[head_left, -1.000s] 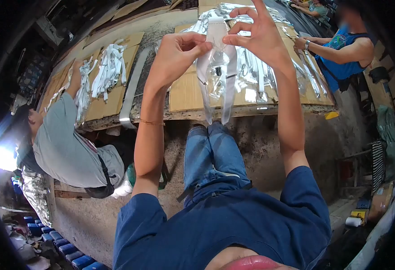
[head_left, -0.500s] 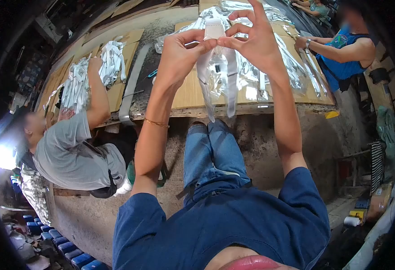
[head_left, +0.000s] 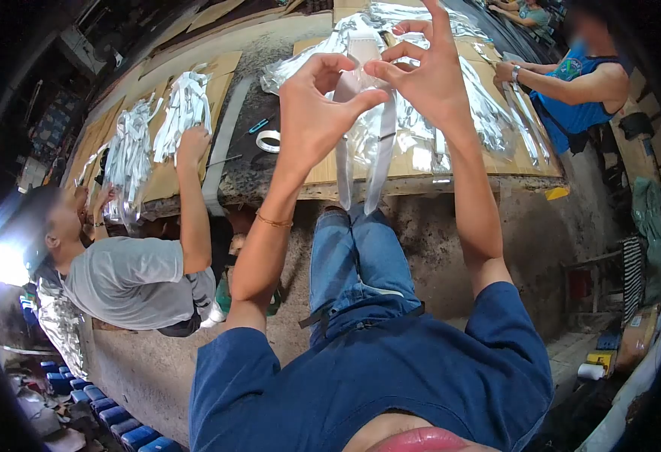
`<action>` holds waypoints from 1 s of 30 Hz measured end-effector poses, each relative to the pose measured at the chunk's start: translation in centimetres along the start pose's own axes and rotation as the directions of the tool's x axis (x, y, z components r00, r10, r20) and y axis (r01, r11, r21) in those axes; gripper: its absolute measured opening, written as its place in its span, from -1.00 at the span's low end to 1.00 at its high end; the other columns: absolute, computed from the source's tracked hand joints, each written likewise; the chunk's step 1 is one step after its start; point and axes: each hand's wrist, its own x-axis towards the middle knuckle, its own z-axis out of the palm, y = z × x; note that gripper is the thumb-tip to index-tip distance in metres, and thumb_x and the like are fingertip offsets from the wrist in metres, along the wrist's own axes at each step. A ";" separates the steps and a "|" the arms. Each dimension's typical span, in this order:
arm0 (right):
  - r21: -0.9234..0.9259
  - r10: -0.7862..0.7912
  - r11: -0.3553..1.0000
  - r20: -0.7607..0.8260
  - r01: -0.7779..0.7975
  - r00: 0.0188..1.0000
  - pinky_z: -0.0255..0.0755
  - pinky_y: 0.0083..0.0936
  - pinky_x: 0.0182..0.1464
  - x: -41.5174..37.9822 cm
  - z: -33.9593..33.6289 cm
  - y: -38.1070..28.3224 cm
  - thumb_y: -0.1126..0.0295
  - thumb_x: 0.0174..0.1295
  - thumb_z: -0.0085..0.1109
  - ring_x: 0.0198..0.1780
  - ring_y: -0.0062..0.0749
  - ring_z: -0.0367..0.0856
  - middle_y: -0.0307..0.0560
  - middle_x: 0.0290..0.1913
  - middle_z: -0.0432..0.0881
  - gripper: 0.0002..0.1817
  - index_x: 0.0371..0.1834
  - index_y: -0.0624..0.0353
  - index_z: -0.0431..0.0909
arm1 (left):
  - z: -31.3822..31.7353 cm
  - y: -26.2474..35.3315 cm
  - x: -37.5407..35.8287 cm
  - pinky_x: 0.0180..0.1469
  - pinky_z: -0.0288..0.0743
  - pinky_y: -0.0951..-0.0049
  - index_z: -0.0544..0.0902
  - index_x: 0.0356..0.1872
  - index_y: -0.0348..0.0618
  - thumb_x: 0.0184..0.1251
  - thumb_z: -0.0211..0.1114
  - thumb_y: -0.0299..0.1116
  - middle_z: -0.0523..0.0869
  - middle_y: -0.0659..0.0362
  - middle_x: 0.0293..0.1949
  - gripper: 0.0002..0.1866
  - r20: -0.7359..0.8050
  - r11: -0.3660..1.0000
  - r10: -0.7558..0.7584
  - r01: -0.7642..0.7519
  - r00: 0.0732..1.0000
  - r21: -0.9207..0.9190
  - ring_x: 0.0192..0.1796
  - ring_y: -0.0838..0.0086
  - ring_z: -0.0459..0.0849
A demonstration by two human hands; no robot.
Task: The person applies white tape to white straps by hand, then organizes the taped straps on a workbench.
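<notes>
A white strap (head_left: pixel 363 51) with a stitched, wider top end is held up before me, its two long tails hanging below the table edge. Thumb and forefinger of my right hand (head_left: pixel 437 87) pinch it just under the stitched part, the other fingers raised. My left hand (head_left: pixel 312 109) is beside the strap, thumb and fingers spread apart, with the thumb crossing in front of one tail. Behind both hands lie shiny clear plastic sleeves and white straps (head_left: pixel 481 113) on cardboard.
A roll of tape (head_left: pixel 269 142) and a blue-handled cutter (head_left: pixel 259 126) lie left of my hands on the dark tabletop. At left, a person in grey (head_left: pixel 134 279) handles bundled white straps (head_left: pixel 183 113). Another person in blue (head_left: pixel 579 83) works at right.
My left hand has let go of the strap, its thumb and fingers parting. The tape roll has come into view. The person at left has reached toward the nearer bundle.
</notes>
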 end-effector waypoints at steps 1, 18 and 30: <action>-0.001 -0.011 1.000 -0.012 0.011 1.000 0.59 -0.59 -0.25 0.0 0.1 0.0 0.76 -0.03 0.38 -0.24 -0.49 0.61 0.03 -0.01 0.35 0.09 0.55 0.04 -0.07 | 0.2 -0.1 0.0 -0.21 0.52 0.63 0.60 -0.15 -0.37 0.06 0.58 -0.46 0.71 0.18 -0.31 -0.62 -0.022 1.000 -0.002 0.002 1.000 0.011 -0.28 0.65 0.63; 0.034 -0.291 0.948 -0.303 0.316 0.907 0.53 -0.61 -0.06 0.0 -1.2 3.4 0.63 0.21 0.30 -0.17 -0.53 0.65 -0.11 -0.17 0.68 -0.40 0.34 0.23 0.36 | 1.1 -0.5 0.7 -0.24 0.51 0.63 0.60 -0.26 -0.32 0.13 0.51 -0.53 0.75 0.15 -0.35 -0.76 -0.175 0.989 -0.076 0.052 0.982 -0.138 -0.31 0.63 0.66; 0.779 0.098 0.609 0.110 -0.147 0.989 0.29 -0.67 -0.65 -2.7 0.5 1.9 0.60 0.27 0.21 -0.64 -0.60 0.49 0.09 -0.10 0.71 -0.52 0.27 0.23 0.38 | 1.0 -0.6 0.7 -0.28 0.53 0.56 0.42 -0.23 -0.23 0.06 0.53 -0.52 0.71 0.09 -0.38 -0.60 -0.253 0.973 -0.059 -0.001 0.966 -0.232 -0.32 0.55 0.68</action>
